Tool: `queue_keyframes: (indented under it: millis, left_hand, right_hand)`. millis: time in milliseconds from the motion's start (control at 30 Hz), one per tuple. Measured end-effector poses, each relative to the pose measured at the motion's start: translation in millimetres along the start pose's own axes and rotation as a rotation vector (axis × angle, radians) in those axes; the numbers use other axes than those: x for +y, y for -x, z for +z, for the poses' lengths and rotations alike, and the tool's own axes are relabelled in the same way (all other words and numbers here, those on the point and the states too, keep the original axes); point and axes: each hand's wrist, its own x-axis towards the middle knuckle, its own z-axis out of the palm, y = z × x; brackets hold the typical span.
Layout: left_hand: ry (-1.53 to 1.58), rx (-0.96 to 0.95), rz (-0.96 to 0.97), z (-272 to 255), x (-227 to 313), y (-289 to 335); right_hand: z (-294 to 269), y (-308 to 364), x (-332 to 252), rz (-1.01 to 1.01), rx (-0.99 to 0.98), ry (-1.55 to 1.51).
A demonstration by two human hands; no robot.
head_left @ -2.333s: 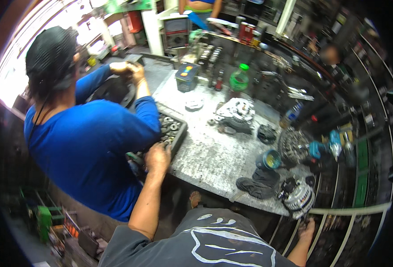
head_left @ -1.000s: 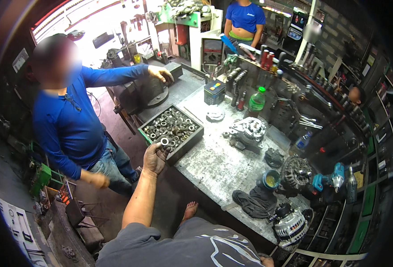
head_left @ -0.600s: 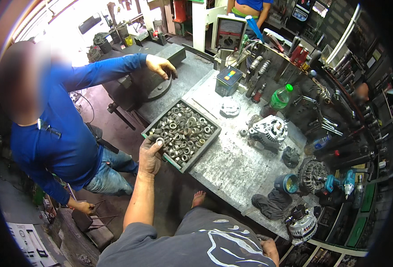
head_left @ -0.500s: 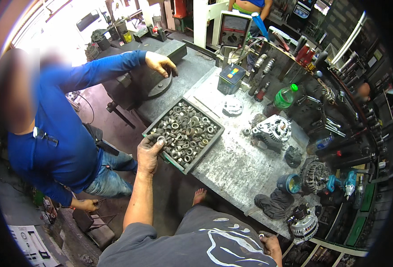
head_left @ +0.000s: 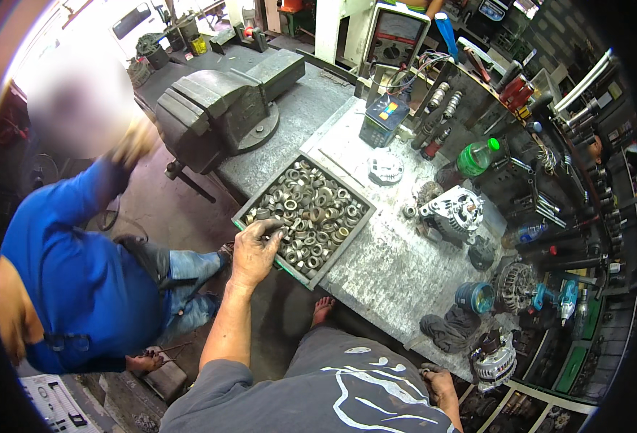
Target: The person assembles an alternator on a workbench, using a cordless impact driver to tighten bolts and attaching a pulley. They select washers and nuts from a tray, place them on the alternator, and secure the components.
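A square tray (head_left: 343, 261) heaped with metal nuts (head_left: 311, 209) sits at the left corner of the metal workbench (head_left: 376, 289). My left hand (head_left: 252, 254) reaches over the tray's near left edge, thumb and fingers a little apart above the nuts. No nut shows clearly between them. Down by the bench's front edge, close to my shirt, is my right hand (head_left: 442, 388). Its fingers are curled, and what they hold, if anything, is hidden.
A large bench vise (head_left: 214, 108) stands beyond the tray. A person in a blue shirt (head_left: 87, 281) is at my left. Alternators (head_left: 457, 211), a dark rag (head_left: 450, 328), a green-capped bottle (head_left: 473, 157) and a battery (head_left: 385, 121) occupy the bench; tools (head_left: 513, 94) hang behind.
My left hand has shifted right, farther over the nuts. The person in blue has drawn an arm back from the vise and leaned lower. The view has tilted slightly.
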Motion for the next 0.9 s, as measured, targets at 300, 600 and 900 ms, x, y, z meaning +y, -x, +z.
queue_keyframes:
  millis: [300, 600, 900]
  left_hand:
    - [-0.183, -0.161, 0.166, 7.2, -4.6, -15.5]
    - [-0.081, -0.059, 0.043, 8.7, -2.0, -22.4]
    - [0.184, 0.199, -0.071, 5.4, -23.6, -12.6]
  right_hand:
    - [-2.9, -6.0, 14.6, -0.002, 0.045, 0.059]
    - [-9.5, -12.9, 31.8, 0.026, 0.098, 0.033]
    - [-8.9, 6.7, 42.5, 0.077, 0.213, 0.257]
